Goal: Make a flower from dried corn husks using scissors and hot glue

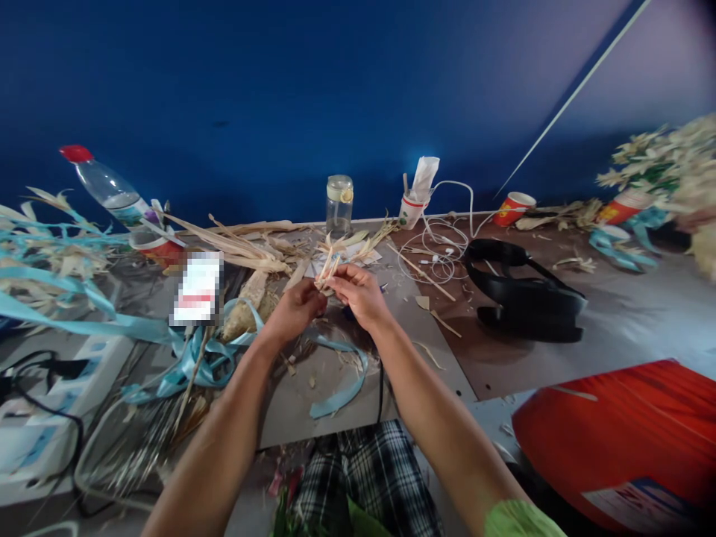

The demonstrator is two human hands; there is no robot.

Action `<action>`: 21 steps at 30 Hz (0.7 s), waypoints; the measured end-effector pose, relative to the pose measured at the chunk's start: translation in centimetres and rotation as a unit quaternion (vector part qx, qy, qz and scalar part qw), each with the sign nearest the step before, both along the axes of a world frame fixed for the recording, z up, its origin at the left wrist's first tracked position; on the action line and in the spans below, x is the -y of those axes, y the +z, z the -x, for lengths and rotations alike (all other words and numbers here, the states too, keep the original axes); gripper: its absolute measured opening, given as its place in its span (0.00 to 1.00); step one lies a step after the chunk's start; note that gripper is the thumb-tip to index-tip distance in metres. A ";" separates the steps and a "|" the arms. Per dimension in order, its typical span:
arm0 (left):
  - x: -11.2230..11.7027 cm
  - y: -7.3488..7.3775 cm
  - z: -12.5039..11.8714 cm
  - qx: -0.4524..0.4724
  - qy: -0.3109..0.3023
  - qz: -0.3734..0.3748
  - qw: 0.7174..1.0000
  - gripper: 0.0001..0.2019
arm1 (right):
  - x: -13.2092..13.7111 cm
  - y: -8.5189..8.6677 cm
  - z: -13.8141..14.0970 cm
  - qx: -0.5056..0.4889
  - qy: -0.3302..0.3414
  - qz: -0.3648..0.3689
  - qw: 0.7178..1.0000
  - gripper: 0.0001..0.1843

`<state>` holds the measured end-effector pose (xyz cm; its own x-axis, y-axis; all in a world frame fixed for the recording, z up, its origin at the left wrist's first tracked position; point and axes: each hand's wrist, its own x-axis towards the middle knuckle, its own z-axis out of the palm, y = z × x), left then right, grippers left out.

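Near the middle of the table, both my hands meet at a small flower of pale dried husk, its narrow petals pointing up. My left hand pinches it low on the left side. With thumb and fingertips, my right hand grips it from the right. The fingers hide its base. Loose dried husks lie behind and left of my hands. A curved light-blue ribbon rests on the table below them.
A clear bottle and a paper cup stand by the blue wall. A tangled white cable and a black headset are right. Left are a phone, ribbon heap, wires and power strip.
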<state>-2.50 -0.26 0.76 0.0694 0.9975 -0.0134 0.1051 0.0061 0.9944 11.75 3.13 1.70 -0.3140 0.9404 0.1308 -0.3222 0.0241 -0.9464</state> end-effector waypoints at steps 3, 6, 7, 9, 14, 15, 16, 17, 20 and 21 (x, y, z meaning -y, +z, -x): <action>-0.1 -0.2 -0.3 -0.003 0.053 -0.042 0.998 0.17 | -0.1 -0.2 0.1 0.000 -0.014 -0.005 1.000 0.15; -0.1 -0.3 -0.5 -0.032 0.115 -0.101 0.988 0.14 | -0.1 -0.2 0.2 0.006 -0.030 -0.007 1.000 0.15; 0.0 -0.2 -0.5 -0.047 0.126 -0.112 0.985 0.12 | -0.1 -0.2 0.2 0.009 -0.035 -0.006 0.999 0.15; 0.1 0.0 -0.6 -0.074 0.135 -0.106 0.982 0.07 | -0.1 -0.2 0.2 0.013 -0.043 -0.010 0.999 0.15; 0.4 0.9 -0.7 -0.085 0.123 -0.075 0.986 0.08 | -0.1 -0.1 0.2 -0.015 -0.051 -0.023 0.998 0.14; 0.4 1.0 -0.7 -0.095 0.121 -0.080 0.985 0.09 | -0.1 -0.1 0.2 -0.019 -0.049 -0.020 0.998 0.14; 0.4 1.1 -0.7 -0.105 0.121 -0.086 0.983 0.10 | 0.0 -0.1 0.2 -0.020 -0.044 -0.017 0.999 0.14; 0.4 1.1 -0.7 -0.114 0.120 -0.091 0.982 0.11 | 0.0 -0.1 0.2 -0.018 -0.039 -0.016 0.999 0.14; 0.4 1.1 -0.8 -0.127 0.116 -0.104 0.980 0.12 | 0.1 0.0 0.2 -0.011 -0.023 -0.024 0.999 0.13; 0.4 1.1 -0.8 -0.131 0.113 -0.106 0.979 0.12 | 0.1 0.0 0.2 -0.010 -0.020 -0.027 0.999 0.13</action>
<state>-1.72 -0.68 1.86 -0.1313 0.9693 0.2079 0.3771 -0.1452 0.9147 11.52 3.03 1.69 -0.2734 0.9434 0.1877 -0.3385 0.0883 -0.9368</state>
